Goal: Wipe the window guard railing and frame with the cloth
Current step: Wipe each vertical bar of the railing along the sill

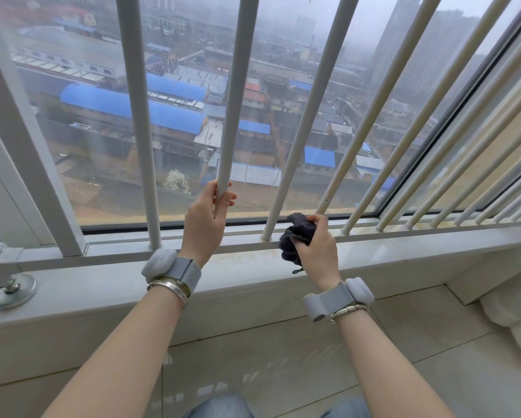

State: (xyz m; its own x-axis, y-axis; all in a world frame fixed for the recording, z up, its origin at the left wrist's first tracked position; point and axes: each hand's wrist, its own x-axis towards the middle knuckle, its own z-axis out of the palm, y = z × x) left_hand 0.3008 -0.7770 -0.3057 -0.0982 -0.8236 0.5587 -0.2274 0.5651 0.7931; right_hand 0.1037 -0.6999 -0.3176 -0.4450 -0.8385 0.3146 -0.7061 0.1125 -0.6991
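Cloth [297, 236], dark, lower centre-right: soft, light, bunched in right hand [315, 248]; best kept wadded. Railing bar [233, 116], centre: rigid, smooth, gripped by left hand [206, 218].

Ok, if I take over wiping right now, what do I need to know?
Left hand: grips one upright bar of the railing, low down.
Right hand: holds the dark cloth, bunched, at the bottom rail beside the next bar.
Done: cannot tell which bars are wiped.
Left: yellowish stains show on the sill near the cloth; go along each bar, then the frame.
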